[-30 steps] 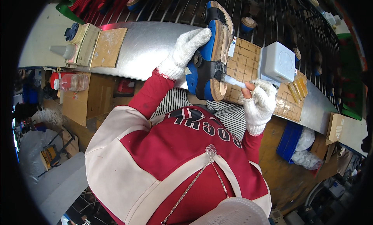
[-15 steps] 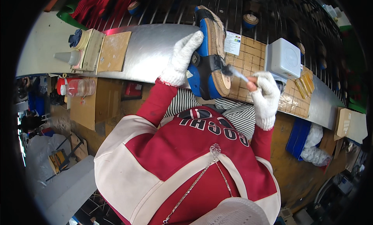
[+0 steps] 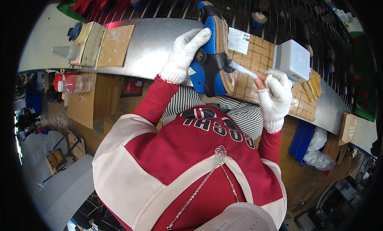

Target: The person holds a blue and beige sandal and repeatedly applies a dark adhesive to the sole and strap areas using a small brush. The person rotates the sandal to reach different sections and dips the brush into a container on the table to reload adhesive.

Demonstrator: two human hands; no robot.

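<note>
The left hand [image 3: 182, 55] grasped a blue and black shoe [image 3: 216, 35] over the near edge of the tabletop [image 3: 159, 39]. The right hand [image 3: 275, 91] pinched a white-handled brush [image 3: 244, 70], its bristles at the shoe's black strap [image 3: 216, 63].

A metal bench [image 3: 159, 39] is bordered along its far edge by a rack of bars [image 3: 183, 5]. Toward its left end a tan board [image 3: 115, 45] is laid, with a pale box [image 3: 95, 43] stood just beside it. The right half is largely covered by cardboard [image 3: 259, 53] – on it a label [image 3: 238, 45] is seen at the far edge, then a white tub [image 3: 294, 60] and yellow blocks [image 3: 313, 87] nearer the right end.
</note>
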